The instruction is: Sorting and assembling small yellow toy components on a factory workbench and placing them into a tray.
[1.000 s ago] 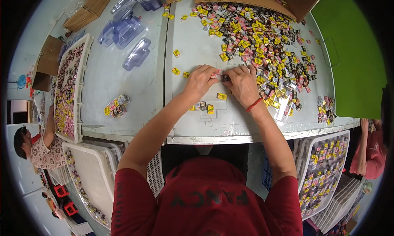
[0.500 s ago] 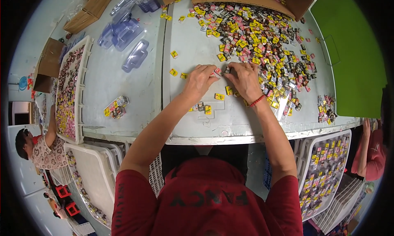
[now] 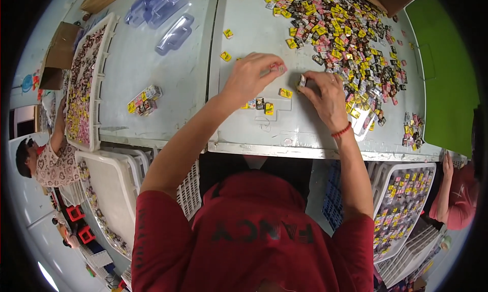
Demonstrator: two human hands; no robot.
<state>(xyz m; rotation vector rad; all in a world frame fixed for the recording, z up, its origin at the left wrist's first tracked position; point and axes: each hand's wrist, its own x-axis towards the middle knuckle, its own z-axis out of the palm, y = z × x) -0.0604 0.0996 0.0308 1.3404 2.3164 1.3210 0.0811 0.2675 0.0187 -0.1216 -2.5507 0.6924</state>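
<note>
My left hand [image 3: 249, 77] is raised over the white table, its thumb and fingers closed on a small pink box [image 3: 277, 67]. To its right, my right hand [image 3: 326, 96] pinches a little stack of small boxes [image 3: 302, 82], dark and yellow at the edges. Below my hands lies a clear plastic tray [image 3: 283, 105], with several small boxes [image 3: 261, 104] in its left part. A single yellow box [image 3: 285, 93] rests at the tray's upper edge. Beyond my right hand spreads a large heap of yellow, black, pink and white boxes [image 3: 351, 48].
Empty clear trays [image 3: 174, 35] and a filled one [image 3: 145, 100] lie on the left tabletop. A white crate of boxes [image 3: 104, 63] stands farther left. A green panel [image 3: 442, 68] borders the right. Stacked crates [image 3: 404, 205] stand below the table edge. Co-workers are on both sides.
My hands have moved apart, the right one shifting rightward with its small stack. Yellow boxes that lay beside my right hand no longer show there. The whole view has also shifted.
</note>
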